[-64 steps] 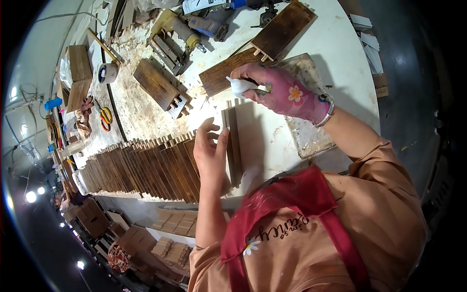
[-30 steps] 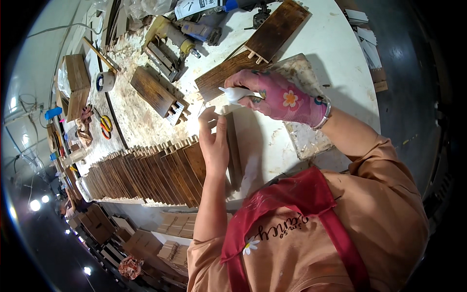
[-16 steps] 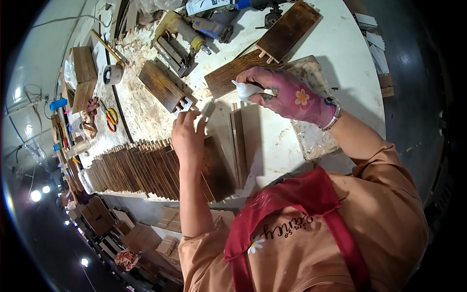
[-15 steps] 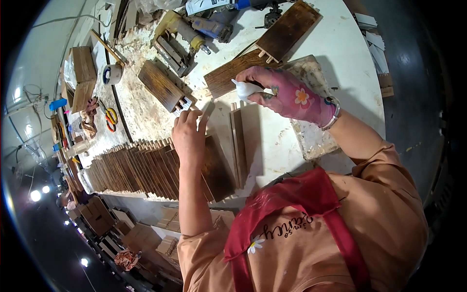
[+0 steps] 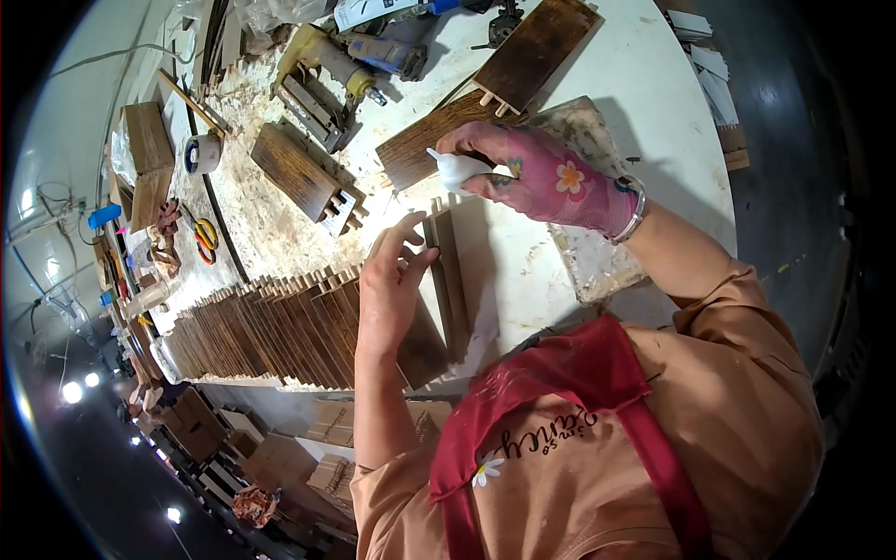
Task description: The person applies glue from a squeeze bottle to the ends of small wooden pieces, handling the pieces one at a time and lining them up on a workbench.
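My right hand (image 5: pixel 551 177), in a pink flowered glove, is closed around a small white squeeze bottle (image 5: pixel 457 171) with a pointed nozzle facing left. Bare, my left hand (image 5: pixel 392 275) reaches over the near part of the table with fingers curved and apart. Its thumb tip is at the upper left edge of a dark wooden board (image 5: pixel 455 294) standing on its narrow side; I cannot tell if they touch. Left of that hand, a long row of similar boards (image 5: pixel 252 331) stands packed together, pale dowels at their far ends. Another doweled board (image 5: pixel 294 173) lies beyond.
Two dark boards (image 5: pixel 537 56) overlap at the back, near a yellowish nail gun (image 5: pixel 327 61) and a blue power tool (image 5: pixel 387 54). A stained slab (image 5: pixel 593 252) lies beneath my right wrist. Yellow-handled scissors (image 5: pixel 203 238), a tape roll (image 5: pixel 201 154) and a cardboard box (image 5: pixel 149 163) are at left.
My left hand has moved right, from the end of the lying doweled board to the narrow standing board. The right hand still holds the bottle; the whole view has shifted slightly.
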Tool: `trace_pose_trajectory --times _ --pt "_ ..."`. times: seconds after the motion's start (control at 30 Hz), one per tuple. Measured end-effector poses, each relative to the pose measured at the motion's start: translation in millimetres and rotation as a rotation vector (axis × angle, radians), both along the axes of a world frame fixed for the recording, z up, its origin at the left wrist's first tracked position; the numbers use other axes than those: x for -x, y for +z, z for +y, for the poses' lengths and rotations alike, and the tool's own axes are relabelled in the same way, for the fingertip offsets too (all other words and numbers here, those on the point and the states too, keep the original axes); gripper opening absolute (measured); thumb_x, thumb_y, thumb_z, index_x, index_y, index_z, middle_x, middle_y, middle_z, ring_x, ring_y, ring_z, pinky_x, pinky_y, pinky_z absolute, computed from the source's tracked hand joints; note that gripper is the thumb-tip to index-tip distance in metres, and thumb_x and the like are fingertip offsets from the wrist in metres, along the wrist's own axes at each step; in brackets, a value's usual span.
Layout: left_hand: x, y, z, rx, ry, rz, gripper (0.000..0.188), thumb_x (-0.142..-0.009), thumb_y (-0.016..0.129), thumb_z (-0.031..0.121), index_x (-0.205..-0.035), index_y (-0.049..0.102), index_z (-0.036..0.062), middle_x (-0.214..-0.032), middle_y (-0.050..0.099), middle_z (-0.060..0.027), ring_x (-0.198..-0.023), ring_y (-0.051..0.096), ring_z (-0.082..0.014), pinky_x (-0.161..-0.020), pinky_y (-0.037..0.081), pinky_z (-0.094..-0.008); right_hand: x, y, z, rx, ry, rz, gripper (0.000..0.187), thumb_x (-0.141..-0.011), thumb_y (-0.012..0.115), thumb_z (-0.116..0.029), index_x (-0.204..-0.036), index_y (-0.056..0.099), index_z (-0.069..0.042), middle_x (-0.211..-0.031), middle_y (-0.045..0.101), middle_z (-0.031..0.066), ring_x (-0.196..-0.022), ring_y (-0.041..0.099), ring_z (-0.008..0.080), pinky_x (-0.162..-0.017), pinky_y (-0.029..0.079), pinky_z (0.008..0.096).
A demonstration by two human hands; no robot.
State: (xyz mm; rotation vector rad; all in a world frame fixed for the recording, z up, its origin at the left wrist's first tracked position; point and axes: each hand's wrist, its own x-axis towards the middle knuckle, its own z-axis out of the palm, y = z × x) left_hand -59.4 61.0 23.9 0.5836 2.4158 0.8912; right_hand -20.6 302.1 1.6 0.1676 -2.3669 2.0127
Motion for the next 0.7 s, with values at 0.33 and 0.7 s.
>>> trace_pose_trajectory --times 0.33,0.7 --pt "-20.9 -5.0 -34.2 -0.164 0.389 -0.092 0.019 -0.096 0.057 0.011 -0.113 0.062 0.0031 -0.086 0.064 -0.0005 -0.073 0.055 -0.0062 -0.064 0.045 -0.0211 2.4 -3.5 -0.1 0.021 0.008 0.011 0.038 -0.088 0.064 -0.014 -0.123 0.052 -0.006 -0.113 0.061 0.0083 -0.107 0.058 0.0169 -0.093 0.046 0.033" --pt "-110.4 16.8 -73.6 0.039 0.581 -0.115 0.01 -0.089 0.065 0.008 -0.086 0.063 -0.0008 -0.07 0.06 -0.002 -0.062 0.055 -0.0078 -0.056 0.046 -0.0227 7.0 -21.2 -4.1 0.168 -0.043 0.09 0.038 -0.085 0.065 -0.005 -0.122 0.055 -0.002 -0.113 0.059 0.0064 -0.106 0.057 0.0127 -0.092 0.048 0.0276"
